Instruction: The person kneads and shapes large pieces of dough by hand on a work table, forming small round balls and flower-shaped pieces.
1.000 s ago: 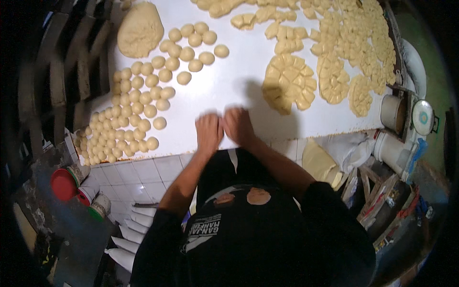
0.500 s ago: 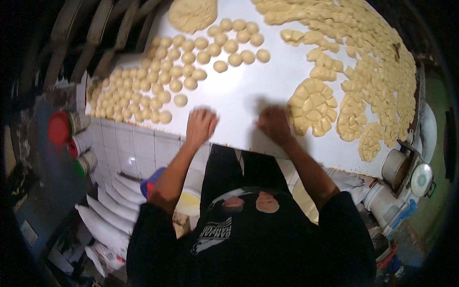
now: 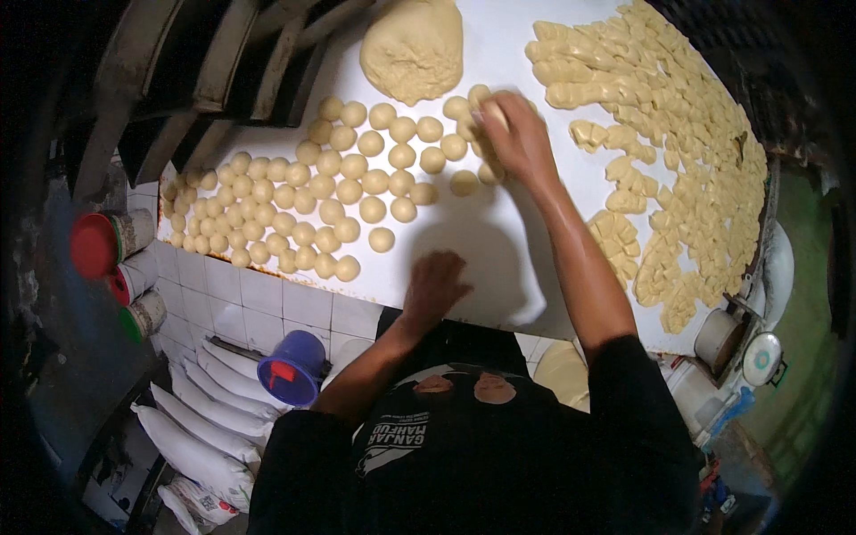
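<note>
My right hand (image 3: 510,134) reaches into the upper group of dough balls (image 3: 401,156), fingers curled around a pale ball (image 3: 490,114) at that group's right end. My left hand (image 3: 435,283) is open near the front edge of the white tabletop (image 3: 486,250), holding nothing, its fingers apart. Several rows of round balls spread across the left part of the tabletop. A large smooth dough lump (image 3: 410,49) lies at the back. Cut, flattened dough pieces (image 3: 660,134) cover the right side, some in clusters beside my right forearm.
Dark racks (image 3: 214,67) stand at upper left. Lidded tubs (image 3: 98,245) sit beside the table's left end. Below are white sacks (image 3: 192,441) and a blue bucket (image 3: 292,370). A metal pot (image 3: 718,339) and lidded white containers (image 3: 691,392) are at the right.
My right hand has moved up and away from me into the dough balls and closed round one. My left hand has shifted right relative to the balls. The view has also shifted.
</note>
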A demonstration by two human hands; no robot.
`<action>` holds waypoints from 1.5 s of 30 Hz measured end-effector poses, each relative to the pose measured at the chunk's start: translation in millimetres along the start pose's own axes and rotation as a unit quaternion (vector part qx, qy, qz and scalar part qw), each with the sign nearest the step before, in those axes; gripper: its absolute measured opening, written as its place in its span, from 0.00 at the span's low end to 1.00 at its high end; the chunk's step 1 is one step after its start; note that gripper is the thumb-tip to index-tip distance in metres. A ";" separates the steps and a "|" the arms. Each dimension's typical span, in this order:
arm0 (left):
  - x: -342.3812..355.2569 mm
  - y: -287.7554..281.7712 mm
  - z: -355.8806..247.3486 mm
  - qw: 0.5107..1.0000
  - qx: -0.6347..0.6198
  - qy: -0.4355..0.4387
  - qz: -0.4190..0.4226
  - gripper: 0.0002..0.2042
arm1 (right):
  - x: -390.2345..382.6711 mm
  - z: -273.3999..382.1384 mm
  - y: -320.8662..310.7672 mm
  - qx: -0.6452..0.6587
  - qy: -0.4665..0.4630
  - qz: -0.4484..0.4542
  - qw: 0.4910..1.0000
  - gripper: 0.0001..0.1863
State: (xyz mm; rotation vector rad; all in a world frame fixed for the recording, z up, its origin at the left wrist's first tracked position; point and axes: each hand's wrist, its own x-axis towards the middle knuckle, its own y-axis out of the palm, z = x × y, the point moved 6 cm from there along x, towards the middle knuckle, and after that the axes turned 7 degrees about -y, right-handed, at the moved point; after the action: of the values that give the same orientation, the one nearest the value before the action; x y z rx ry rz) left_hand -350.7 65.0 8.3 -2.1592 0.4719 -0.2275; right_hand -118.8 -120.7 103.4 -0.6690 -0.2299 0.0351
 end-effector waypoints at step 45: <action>26.6 62.5 -46.0 0.997 -0.074 0.034 0.005 0.09 | -267.1 -51.7 37.1 -0.189 -0.031 -0.014 0.981 0.16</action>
State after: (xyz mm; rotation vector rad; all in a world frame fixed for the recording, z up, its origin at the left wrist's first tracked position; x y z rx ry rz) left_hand -357.1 -13.3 -15.4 -2.2990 0.5537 -0.2675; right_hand -365.9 -151.5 -12.3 -1.0436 -0.3094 -0.0157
